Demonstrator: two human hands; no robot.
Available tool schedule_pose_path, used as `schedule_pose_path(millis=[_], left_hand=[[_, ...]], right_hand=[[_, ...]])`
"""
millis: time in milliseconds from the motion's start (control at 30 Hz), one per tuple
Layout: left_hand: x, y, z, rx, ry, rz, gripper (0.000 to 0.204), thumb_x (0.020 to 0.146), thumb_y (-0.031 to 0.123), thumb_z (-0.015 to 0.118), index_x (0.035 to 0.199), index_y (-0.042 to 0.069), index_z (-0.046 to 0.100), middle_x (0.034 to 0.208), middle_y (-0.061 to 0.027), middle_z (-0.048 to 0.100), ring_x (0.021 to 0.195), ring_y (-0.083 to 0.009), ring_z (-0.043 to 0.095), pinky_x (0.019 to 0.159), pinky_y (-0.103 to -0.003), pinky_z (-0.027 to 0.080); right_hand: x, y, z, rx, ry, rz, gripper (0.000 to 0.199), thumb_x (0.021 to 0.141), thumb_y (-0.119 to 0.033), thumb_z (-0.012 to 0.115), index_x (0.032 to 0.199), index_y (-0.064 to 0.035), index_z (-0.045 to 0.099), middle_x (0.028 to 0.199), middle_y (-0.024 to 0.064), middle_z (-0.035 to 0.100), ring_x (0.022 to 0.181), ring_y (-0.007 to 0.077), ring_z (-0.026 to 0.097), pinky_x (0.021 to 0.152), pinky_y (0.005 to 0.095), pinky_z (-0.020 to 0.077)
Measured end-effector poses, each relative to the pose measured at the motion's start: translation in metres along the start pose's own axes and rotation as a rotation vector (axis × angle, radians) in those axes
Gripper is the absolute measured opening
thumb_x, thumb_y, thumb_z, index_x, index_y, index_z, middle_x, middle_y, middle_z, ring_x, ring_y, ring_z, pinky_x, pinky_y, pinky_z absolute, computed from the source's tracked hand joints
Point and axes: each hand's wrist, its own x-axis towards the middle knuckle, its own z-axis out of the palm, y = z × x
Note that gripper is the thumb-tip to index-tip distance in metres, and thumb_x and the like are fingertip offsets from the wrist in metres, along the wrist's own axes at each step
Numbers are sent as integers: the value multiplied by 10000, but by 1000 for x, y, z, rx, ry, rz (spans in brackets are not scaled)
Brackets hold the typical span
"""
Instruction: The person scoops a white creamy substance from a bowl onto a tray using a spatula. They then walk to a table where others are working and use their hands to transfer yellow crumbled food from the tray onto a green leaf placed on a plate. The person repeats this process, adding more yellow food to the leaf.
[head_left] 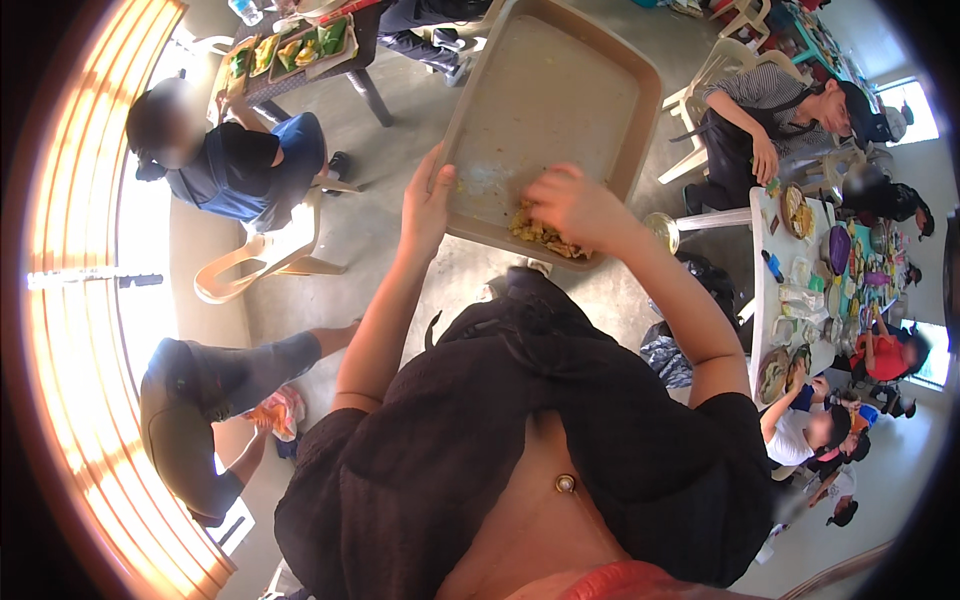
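tan, rectangular, plastic-looking tray (560, 90): held above grey floor (390, 165), long axis running near to far, far end leaning right | left hand (426, 200): fingers clamped on left rim | right hand (577, 208): at yellow crumbly food (546, 237) along near edge, fingers blurred, cannot tell if together

The tray (560, 85) is tan, the food (537, 233) yellow-brown.

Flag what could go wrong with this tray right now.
1. Tipping: only the person's left grip clearly holds the tray, near one corner, and no support shows beneath, so it might tilt.
2. Spillage: the yellowish, crumbly food is bunched against the near wall, with the right grip among it; bits could go over the rim onto the floor.
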Motion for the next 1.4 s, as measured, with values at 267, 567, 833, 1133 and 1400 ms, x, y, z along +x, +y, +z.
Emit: schedule_pose_path(millis=[267,567,833,1133,1400], left_hand=[[27,4,9,28,59,31,390,901,234,479,1218,8,454,1131,-84,537,1053,-162,465,909,-276,338],[53,-9,26,-38,90,28,386,907,229,468,1225,10,450,1165,-87,519,1082,-165,448,933,-285,325],[88,-13,75,-47,0,6,381,911,199,459,1232,-6,440,1197,-100,499,1093,-166,444,937,-286,325],[112,-23,138,17,-130,-40,379,913,163,437,1248,-14,415,1214,-112,485,1113,-173,439,947,-289,322],[133,-87,201,-33,-189,-155,399,913,151,422,1273,-14,375,1268,-149,436,1156,-214,417,967,-313,311]], right_hand=[[1,15,31,123,400,190,427,699,7,494,1109,-104,537,1161,36,498,1102,211,458,977,397,313],[-20,70,19,278,401,258,331,733,-55,519,1052,-113,581,1067,22,541,1054,171,485,937,391,324],[-44,83,49,151,318,170,192,750,-93,536,914,-123,633,1043,-2,550,1053,157,482,922,394,335],[-101,134,62,284,619,723,237,723,-46,529,937,-94,617,981,45,581,946,231,535,840,377,402],[-142,141,122,204,544,991,228,807,-107,493,999,-14,572,984,121,570,895,297,548,814,379,425]])
